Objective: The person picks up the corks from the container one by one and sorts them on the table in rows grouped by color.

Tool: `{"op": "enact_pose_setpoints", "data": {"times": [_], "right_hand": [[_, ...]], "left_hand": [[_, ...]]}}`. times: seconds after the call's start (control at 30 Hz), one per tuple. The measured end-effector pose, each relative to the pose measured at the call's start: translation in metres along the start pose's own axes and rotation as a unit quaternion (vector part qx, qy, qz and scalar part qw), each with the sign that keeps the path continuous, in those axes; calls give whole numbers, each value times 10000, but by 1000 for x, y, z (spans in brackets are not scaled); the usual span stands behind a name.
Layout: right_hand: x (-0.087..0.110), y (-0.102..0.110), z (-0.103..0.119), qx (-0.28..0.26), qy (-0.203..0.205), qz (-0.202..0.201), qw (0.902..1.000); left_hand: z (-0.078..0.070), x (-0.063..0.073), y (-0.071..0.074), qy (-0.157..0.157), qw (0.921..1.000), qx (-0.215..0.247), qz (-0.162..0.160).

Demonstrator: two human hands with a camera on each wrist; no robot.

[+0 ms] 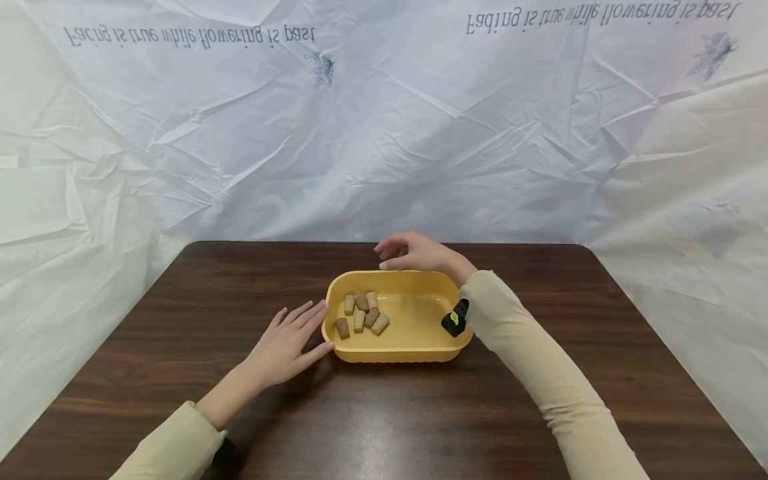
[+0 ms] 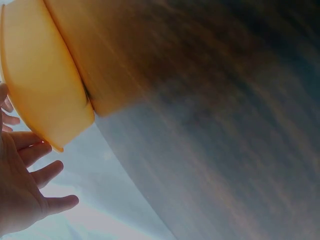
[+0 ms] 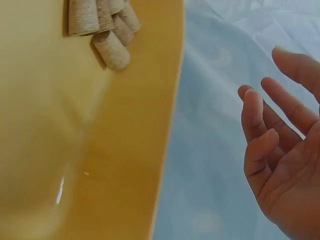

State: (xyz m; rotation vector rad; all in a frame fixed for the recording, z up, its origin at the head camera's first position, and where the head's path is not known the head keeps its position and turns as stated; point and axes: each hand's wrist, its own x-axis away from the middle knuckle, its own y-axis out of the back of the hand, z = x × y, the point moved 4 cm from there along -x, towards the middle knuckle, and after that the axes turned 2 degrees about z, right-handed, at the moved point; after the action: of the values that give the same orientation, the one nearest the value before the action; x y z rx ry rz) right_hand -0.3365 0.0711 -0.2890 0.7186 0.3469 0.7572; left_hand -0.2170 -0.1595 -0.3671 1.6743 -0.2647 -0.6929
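Observation:
A yellow oblong plastic basin (image 1: 414,320) stands on the dark wooden table. Several tapered cork stoppers (image 1: 359,321), light and darker brown, lie in its left half; the right wrist view shows these corks (image 3: 111,51) bunched close to the basin's wall (image 3: 135,145). My left hand (image 1: 285,350) has its fingers spread, the tips at the basin's left rim. From below, the left wrist view shows that hand (image 2: 22,182) beside the basin's outer side (image 2: 45,75). Beyond the far rim hovers my right hand (image 1: 420,252), fingers loosely bent and holding nothing.
The brown table (image 1: 240,293) ends just behind the basin. White printed sheeting (image 1: 384,147) hangs at the back and both sides. A black wrist device (image 1: 456,319) under the right sleeve overlaps the basin's right end in the head view.

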Motion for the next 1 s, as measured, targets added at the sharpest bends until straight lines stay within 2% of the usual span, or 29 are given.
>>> {"op": "enact_pose_setpoints", "data": {"times": [0.23, 0.5, 0.87, 1.0], "right_hand": [[-14, -13, -8, -301, 6, 297, 9991], [-22, -31, -16, -416, -97, 855, 9954], [-27, -52, -28, -703, -479, 969, 9917], [-28, -59, -31, -482, -513, 939, 9931]], "left_hand": [[0, 0, 2, 57, 9999, 31, 97], [0, 0, 2, 84, 9998, 63, 153], [-2, -1, 3, 74, 9998, 115, 137], [-2, -1, 2, 68, 9998, 99, 136]]}}
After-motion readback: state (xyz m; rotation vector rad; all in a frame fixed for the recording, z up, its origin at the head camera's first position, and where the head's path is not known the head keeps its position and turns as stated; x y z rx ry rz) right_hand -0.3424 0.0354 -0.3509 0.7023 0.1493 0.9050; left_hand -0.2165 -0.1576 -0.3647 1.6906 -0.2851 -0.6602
